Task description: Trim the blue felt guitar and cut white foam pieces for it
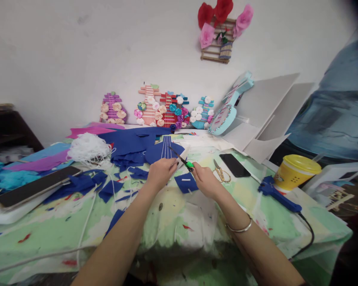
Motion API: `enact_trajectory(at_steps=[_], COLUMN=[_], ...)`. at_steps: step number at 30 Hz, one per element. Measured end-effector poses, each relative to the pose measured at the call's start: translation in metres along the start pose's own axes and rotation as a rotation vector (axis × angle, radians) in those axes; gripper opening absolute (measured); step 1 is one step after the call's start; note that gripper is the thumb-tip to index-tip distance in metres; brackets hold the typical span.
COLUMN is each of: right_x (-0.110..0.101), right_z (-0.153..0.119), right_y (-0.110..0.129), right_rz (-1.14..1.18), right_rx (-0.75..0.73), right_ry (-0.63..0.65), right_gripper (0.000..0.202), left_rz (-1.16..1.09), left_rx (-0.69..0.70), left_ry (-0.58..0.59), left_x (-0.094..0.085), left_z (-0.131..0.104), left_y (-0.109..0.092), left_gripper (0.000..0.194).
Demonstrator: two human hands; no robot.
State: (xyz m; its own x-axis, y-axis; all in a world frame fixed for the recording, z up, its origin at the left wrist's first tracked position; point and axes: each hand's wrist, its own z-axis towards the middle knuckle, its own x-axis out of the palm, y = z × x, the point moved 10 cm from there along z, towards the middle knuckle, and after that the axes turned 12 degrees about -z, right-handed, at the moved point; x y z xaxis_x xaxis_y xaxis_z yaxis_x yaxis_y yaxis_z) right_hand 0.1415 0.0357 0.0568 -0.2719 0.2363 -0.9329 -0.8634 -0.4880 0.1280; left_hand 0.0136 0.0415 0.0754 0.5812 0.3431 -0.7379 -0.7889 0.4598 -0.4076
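Observation:
My right hand [206,180] is closed on scissors [190,165] with green and black handles. Their dark blades point up and left, across a blue guitar-shaped piece [155,152] with white strings [166,146] along its middle. My left hand [161,174] is closed at the lower edge of this piece, its fingertips close to the blades. Its fingers partly hide the strings' lower ends. Below the scissors lies a blue square [185,184] with short white bits on it.
Gold-handled scissors [221,173], a black phone [234,165], a blue glue gun [276,194] and a yellow tub [296,174] are on the right. White yarn [88,149], blue scraps [110,190] and another phone [37,186] lie left. Small decorated guitars [168,111] line the wall.

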Motion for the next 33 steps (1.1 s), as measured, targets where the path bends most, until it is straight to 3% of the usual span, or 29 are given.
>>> enact_trajectory(at_steps=[14, 19, 26, 33], right_x=[0.006, 0.006, 0.008, 0.007], right_z=[0.0, 0.0, -0.004, -0.003], right_y=[-0.004, -0.004, -0.005, -0.004], right_rz=[-0.051, -0.078, -0.065, -0.074], right_rx=[0.028, 0.024, 0.024, 0.014], right_ry=[0.053, 0.067, 0.117, 0.107], right_gripper=[0.031, 0.032, 0.031, 0.03], left_rz=[-0.068, 0.013, 0.177, 0.178], left_rx=[-0.029, -0.082, -0.02, -0.015], left_ry=[-0.128, -0.169, -0.053, 0.04], left_x=[-0.012, -0.017, -0.007, 0.003], left_z=[0.001, -0.001, -0.001, -0.002], left_y=[0.008, 0.014, 0.003, -0.005], left_gripper=[0.03, 0.031, 0.034, 0.032])
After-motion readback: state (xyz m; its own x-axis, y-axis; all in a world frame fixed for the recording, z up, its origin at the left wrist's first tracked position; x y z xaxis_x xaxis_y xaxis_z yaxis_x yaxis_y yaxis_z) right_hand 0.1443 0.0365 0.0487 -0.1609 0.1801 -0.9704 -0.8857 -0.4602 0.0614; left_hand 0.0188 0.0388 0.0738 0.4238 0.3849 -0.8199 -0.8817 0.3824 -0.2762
